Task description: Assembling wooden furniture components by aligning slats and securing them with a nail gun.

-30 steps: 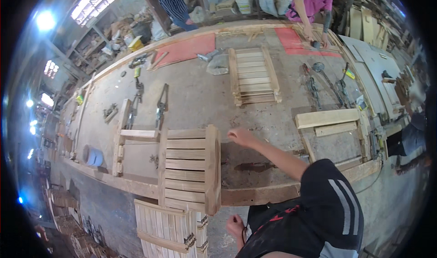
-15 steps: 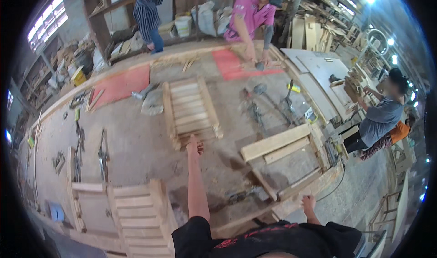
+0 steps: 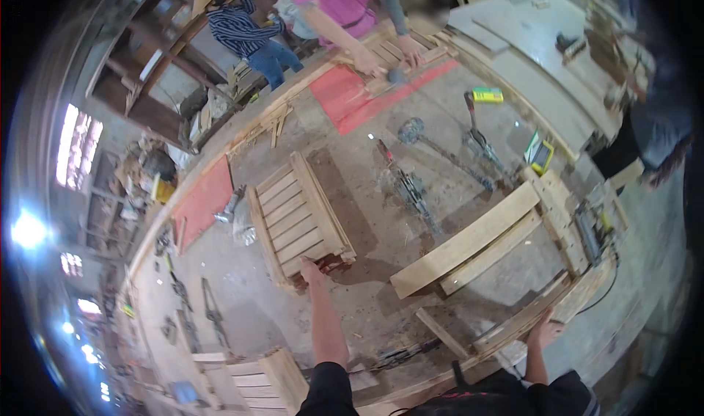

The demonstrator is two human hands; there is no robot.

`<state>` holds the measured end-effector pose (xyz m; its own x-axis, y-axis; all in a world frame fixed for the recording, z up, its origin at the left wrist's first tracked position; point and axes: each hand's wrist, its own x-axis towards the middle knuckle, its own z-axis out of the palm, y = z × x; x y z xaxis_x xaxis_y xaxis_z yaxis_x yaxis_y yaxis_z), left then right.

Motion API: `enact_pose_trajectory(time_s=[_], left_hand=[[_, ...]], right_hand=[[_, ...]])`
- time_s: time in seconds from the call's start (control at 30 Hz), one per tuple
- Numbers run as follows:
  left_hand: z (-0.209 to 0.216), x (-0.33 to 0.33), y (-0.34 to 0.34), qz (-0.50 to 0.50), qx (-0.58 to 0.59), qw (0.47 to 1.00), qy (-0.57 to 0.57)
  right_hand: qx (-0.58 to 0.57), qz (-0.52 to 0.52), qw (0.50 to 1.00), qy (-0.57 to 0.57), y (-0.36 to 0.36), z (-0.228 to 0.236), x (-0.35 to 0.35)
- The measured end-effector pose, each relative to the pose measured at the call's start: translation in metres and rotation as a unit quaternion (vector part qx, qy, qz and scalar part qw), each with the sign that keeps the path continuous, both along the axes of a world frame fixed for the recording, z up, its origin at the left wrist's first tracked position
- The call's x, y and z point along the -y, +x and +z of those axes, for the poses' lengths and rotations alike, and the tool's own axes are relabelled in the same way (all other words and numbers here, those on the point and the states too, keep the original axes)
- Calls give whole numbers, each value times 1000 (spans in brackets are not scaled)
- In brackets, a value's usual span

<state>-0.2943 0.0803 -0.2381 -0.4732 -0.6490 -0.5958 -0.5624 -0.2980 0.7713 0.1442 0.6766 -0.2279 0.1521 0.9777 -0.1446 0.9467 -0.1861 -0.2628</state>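
My left hand (image 3: 313,270) is closed on the near end of a pale slatted wooden panel (image 3: 293,221) at mid-table. The panel's right side is thick, with more than one edge showing, and a shadow falls to its right. My right hand (image 3: 544,332) is at the table's near right edge, by a long wooden rail (image 3: 529,309). Its fingers look curled; what they hold, if anything, I cannot make out. Beyond that hand, a partly assembled wooden frame (image 3: 561,221) has two loose-looking boards (image 3: 469,240) across it.
Clamps (image 3: 414,196), a mallet-like tool (image 3: 447,155) and a yellow box (image 3: 488,95) lie on the table. Another slatted panel (image 3: 282,383) is at the near left. Across the table, a person in pink (image 3: 345,9) works over a red sheet (image 3: 345,104); another in stripes (image 3: 246,31) stands behind.
The view has swung to the right. The slatted panel has turned, with my left hand still at its near end. My right hand has come up to the table's edge by the rail.
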Motion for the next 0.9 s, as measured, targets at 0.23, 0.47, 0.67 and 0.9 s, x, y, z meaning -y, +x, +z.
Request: enact_pose_trajectory(time_s=[0.23, 0.47, 0.67, 0.9], left_hand=[[-1, -24, 81, 69, -224, 968, 91], [215, -125, 198, 33, -454, 887, 77], [283, -115, 311, 16, -336, 941, 35], [355, -245, 395, -122, -296, 939, 126]], right_hand=[[44, -45, 998, -27, -8, 24, 0], [38, -69, 997, -11, 21, 22, 7], [42, 100, 994, 8, 43, -24, -28], [-336, 651, 680, -29, 31, 228, -5]])
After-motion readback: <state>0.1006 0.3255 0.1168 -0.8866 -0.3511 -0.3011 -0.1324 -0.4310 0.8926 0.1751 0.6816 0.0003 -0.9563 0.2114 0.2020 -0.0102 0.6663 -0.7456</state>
